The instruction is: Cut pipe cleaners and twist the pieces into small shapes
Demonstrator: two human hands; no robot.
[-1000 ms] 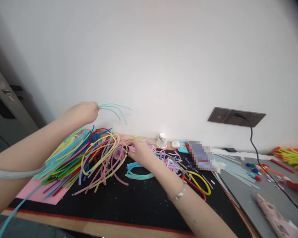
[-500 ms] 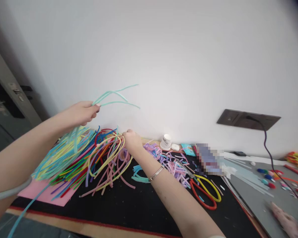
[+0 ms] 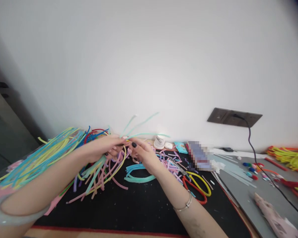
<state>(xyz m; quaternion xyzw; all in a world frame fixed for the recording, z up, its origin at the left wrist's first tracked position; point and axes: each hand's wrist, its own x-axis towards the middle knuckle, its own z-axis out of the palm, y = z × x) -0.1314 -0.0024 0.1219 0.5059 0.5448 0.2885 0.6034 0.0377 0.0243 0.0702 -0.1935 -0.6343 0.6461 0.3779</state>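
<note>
Head view: the left hand point(image 3: 109, 145) grips green stems point(image 3: 147, 135) above the mat point(image 3: 119, 211); just beside it, the right hand point(image 3: 144, 153) has curled fingers, though whether they pinch any I cannot tell. Work seems partway: short pieces point(image 3: 172, 168) lie heaped, an aqua bundle point(image 3: 140, 179) rests bent, many long stems point(image 3: 47, 157) look unused.

Two bare forearms, slim, slender fingers point(image 3: 147, 151). Left arm: wide, rounded bangle point(image 3: 20, 220), pale grey-white, smooth, slightly translucent-looking, small bright glints along its lower curve; one closed band, loose fit, sits well back from the left hand point(image 3: 111, 147). Right arm: narrow silver-toned bracelet point(image 3: 188, 202), metallic sheen, a thicker bar or clasp on the outer side, detail too small to tell. Right hand point(image 3: 147, 157): thumbnail lacquered near-black, glossy. Left nails: also dark where they show, partly blurred.
</note>
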